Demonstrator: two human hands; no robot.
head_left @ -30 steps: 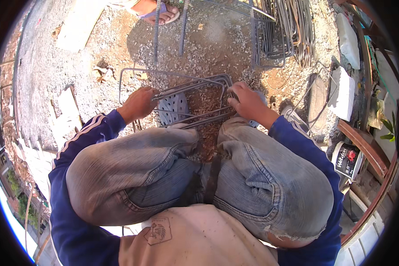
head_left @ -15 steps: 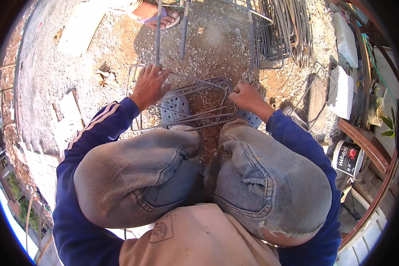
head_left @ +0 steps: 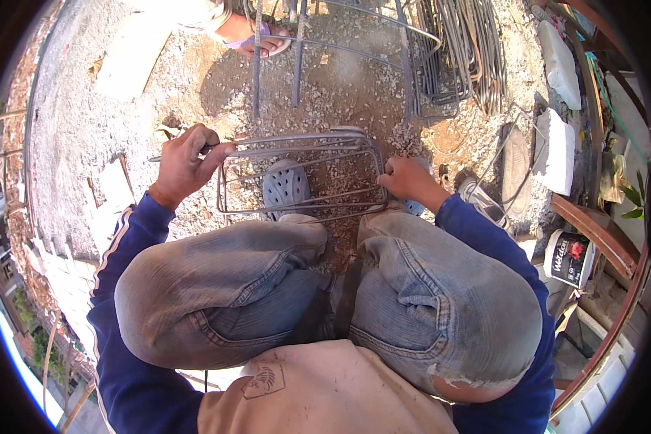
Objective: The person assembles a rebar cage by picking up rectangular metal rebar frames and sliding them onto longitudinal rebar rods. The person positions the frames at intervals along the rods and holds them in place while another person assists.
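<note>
I squat on gravel, jeans-clad knees filling the lower view. My left hand point(head_left: 188, 163) grips the left corner of a stack of rectangular bent steel rebar stirrups point(head_left: 304, 150) held above my grey perforated clog point(head_left: 286, 189). My right hand point(head_left: 405, 177) is closed on the right side of the same stirrups. The stirrups lie roughly level between both hands.
Long rebar bars point(head_left: 257, 58) run away from me toward another person's sandalled foot point(head_left: 257, 40). A pile of bent stirrups point(head_left: 456, 54) lies at the upper right. White blocks point(head_left: 553, 148), a round lid point(head_left: 515, 163) and a small can point(head_left: 570, 257) sit to the right by a curved railing.
My left hand has slid left and up along the stirrups to their left corner. The stirrup stack now spreads wider between my hands; my right hand stayed at the right end.
</note>
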